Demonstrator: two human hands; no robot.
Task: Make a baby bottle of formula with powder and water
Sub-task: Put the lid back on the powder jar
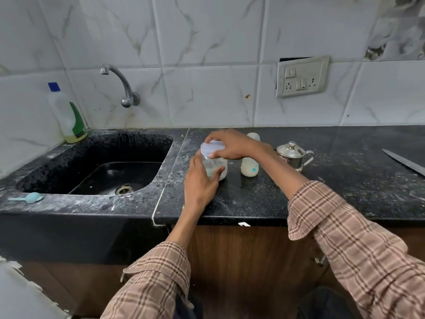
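A clear plastic jar [217, 165] with white powder at its bottom stands on the black counter [264, 199], just right of the sink. My left hand [200, 180] wraps around its body. My right hand [230, 146] grips its pale lilac lid [210, 148] from above. Directly right of the jar stands a translucent baby bottle [249, 166] holding some whitish liquid, its upper part hidden behind my right wrist. A small steel lidded pot [293, 155] sits further right. A light blue scoop [30, 198] lies on the sink's front rim at far left.
The black sink [110, 171] with a wall tap [119, 84] lies to the left. A dish-soap bottle [67, 116] stands at its back corner. A knife blade [404, 163] lies on the counter's right. A switch and socket plate [302, 77] is on the tiled wall.
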